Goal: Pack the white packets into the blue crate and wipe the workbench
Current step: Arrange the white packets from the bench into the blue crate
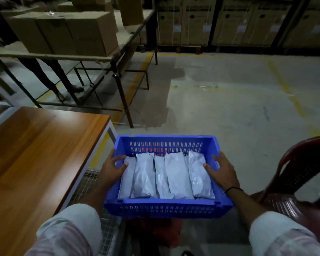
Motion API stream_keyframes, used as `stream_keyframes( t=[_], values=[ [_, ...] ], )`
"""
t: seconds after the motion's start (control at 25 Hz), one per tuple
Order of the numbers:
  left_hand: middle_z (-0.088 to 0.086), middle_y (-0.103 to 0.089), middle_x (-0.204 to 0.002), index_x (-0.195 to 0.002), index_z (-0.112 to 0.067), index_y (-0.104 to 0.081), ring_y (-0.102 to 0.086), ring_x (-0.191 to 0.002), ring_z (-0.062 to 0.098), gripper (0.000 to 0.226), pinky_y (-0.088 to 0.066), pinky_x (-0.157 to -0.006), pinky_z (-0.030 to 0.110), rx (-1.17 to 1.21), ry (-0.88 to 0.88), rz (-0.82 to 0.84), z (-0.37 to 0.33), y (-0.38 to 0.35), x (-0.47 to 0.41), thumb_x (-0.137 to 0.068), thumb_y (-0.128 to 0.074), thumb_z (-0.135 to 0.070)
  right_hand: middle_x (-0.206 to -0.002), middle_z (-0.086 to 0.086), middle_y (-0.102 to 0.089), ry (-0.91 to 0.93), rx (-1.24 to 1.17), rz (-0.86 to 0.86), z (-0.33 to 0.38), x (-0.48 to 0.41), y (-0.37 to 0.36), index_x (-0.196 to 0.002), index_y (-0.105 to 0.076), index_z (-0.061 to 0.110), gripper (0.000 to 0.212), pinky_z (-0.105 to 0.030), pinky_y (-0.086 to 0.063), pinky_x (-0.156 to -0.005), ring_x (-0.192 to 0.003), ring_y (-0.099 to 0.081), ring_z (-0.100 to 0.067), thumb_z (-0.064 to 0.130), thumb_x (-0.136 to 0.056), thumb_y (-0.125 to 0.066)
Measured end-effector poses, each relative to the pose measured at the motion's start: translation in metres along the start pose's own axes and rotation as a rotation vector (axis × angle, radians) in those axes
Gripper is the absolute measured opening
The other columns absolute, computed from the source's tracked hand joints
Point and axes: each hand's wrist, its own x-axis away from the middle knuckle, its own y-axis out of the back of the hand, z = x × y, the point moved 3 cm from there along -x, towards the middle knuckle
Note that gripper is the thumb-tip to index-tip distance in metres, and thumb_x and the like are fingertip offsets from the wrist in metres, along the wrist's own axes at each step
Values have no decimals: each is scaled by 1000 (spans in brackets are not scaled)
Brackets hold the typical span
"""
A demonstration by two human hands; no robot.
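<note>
A blue slotted crate sits low in front of me, to the right of the wooden workbench. Several white packets lie side by side inside it, filling the bottom. My left hand grips the crate's left rim, thumb inside over the edge. My right hand grips the right rim the same way, with its thumb touching the outermost packet. Something red shows under the crate, mostly hidden.
A dark red plastic chair stands close on the right. A metal-frame table loaded with cardboard boxes is ahead on the left, a person's legs behind it. Stacked cartons line the back wall. Concrete floor with yellow lines lies ahead.
</note>
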Motion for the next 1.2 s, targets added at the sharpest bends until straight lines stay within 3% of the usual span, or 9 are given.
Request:
stream_keyframes(
  t=[0.2, 0.36, 0.48, 0.64, 0.76, 0.88, 1.0, 1.2],
  values=[
    [0, -24, -167, -127, -17, -68, -40, -140, 18, 42, -45, -108, 44, 20, 15, 14, 21, -8, -52, -88, -80, -29, -162, -3, -32, -31, 39, 33, 15, -31, -39, -132, -63, 15, 62, -38, -44, -104, -136, -49, -27, 42, -80, -81],
    [-2, -30, -163, -126, -17, -70, -45, -139, 17, 55, -48, -109, 47, 57, -16, 54, 54, -22, -83, -80, -79, -47, -164, -5, -25, -27, 127, 62, 16, -56, -67, -128, -66, 16, 59, -39, -44, -105, -132, -53, -31, 40, -77, -84],
    [-1, -20, -169, -128, -13, -69, -41, -143, 18, 48, -41, -111, 36, 20, -66, 37, 62, -28, -96, -85, -83, -29, -168, -4, -9, 14, 221, 120, 14, -69, -86, -126, -68, 24, 63, -44, -46, -104, -120, -59, -40, 49, -71, -85],
    [2, -10, -171, -131, -8, -67, -38, -146, 26, 53, -36, -109, 30, -36, -96, 58, 62, -27, -112, -83, -85, -23, -168, -1, 9, 18, 364, 170, 14, -80, -99, -134, -61, 33, 72, -45, -45, -102, -114, -54, -45, 63, -71, -79],
    [3, -1, -171, -135, -9, -64, -37, -147, 31, 59, -35, -109, 29, -96, -96, 111, 59, -22, -111, -83, -85, -26, -165, 0, 22, 57, 448, 201, 16, -78, -100, -138, -55, 36, 75, -45, -44, -99, -115, -49, -44, 67, -72, -74],
    [-3, 12, -171, -142, -17, -59, -37, -145, 35, 69, -40, -111, 40, -219, -48, 164, 51, -19, -108, -84, -81, -45, -162, 1, 31, 19, 490, 281, 19, -77, -97, -146, -46, 37, 84, -46, -43, -101, -122, -42, -45, 68, -72, -72],
    [-6, 21, -168, -150, -28, -49, -24, -145, 41, 76, -39, -112, 52, -333, 10, 183, 39, -17, -97, -85, -71, -62, -162, -2, 30, -31, 548, 305, 32, -74, -94, -149, -38, 37, 88, -48, -37, -105, -134, -29, -43, 69, -74, -70],
    [1, 12, -170, -153, -35, -44, -6, -151, 40, 82, -25, -118, 58, -426, 9, 128, 22, -13, -61, -83, -64, -73, -166, -12, 10, 20, 616, 209, 54, -53, -95, -148, -41, 30, 86, -51, -25, -107, -146, -9, -41, 69, -76, -66]
  ],
)
